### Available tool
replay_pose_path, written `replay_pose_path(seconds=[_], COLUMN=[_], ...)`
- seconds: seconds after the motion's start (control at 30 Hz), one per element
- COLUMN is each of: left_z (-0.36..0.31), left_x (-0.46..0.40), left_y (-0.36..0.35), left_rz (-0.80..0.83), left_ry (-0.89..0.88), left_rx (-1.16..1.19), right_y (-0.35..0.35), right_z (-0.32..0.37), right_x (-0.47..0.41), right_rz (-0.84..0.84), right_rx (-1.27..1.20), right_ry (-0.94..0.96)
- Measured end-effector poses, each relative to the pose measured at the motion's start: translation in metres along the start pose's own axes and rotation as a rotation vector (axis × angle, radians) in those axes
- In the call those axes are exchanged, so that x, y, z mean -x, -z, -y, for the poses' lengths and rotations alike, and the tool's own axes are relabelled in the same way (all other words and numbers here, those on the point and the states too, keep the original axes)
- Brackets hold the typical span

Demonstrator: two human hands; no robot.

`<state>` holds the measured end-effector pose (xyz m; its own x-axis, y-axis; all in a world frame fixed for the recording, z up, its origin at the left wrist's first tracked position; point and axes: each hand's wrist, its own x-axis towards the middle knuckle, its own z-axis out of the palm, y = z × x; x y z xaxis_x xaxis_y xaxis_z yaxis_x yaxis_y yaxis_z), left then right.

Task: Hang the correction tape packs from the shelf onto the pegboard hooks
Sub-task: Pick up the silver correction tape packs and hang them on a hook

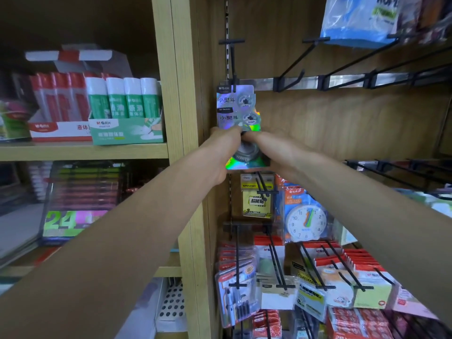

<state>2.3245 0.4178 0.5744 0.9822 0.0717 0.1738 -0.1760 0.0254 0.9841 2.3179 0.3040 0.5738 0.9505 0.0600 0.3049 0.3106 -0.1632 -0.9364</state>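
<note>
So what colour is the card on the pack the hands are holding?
Shiny rainbow-silver, holographic: the correction tape pack, seen best in the head view.

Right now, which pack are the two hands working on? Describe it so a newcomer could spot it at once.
Find the wooden upright dividing the glue-stick shelves from the hook wall. Just right of it, on the leftmost black hook of the upper rail, hang the holographic correction tape packs; the left hand and right hand pinch the front one. Only these shimmer silver-rainbow; neighbouring hooks are bare.
</note>
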Motion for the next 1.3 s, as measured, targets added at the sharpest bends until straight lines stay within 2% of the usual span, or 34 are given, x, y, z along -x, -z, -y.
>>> replay_pose_path(seconds=[0.13,0.27,0.43,1.0,1.3], left_z=[-0.007,-0.006,-0.020,-0.021,-0.011], left_x=[0.042,0.063,0.072,0.056,0.020], left_y=[0.007,0.017,0.022,0.017,0.001], left_rz=[-0.001,-0.010,-0.039,-0.071,-0.050], left_ry=[-0.129,-0.237,-0.316,-0.328,-0.196], left_rx=[-0.011,-0.032,-0.025,-0.126,-0.267], right_y=[0.013,0.016,0.005,-0.015,-0.018], right_z=[0.000,0.005,0.019,0.018,0.013], right_x=[0.024,0.045,0.053,0.020,-0.037], right_rz=[0.018,-0.027,-0.084,-0.154,-0.208], right_rx=[-0.113,-0.093,-0.123,-0.217,-0.179], right_ry=[0.095,0.231,0.313,0.156,-0.011])
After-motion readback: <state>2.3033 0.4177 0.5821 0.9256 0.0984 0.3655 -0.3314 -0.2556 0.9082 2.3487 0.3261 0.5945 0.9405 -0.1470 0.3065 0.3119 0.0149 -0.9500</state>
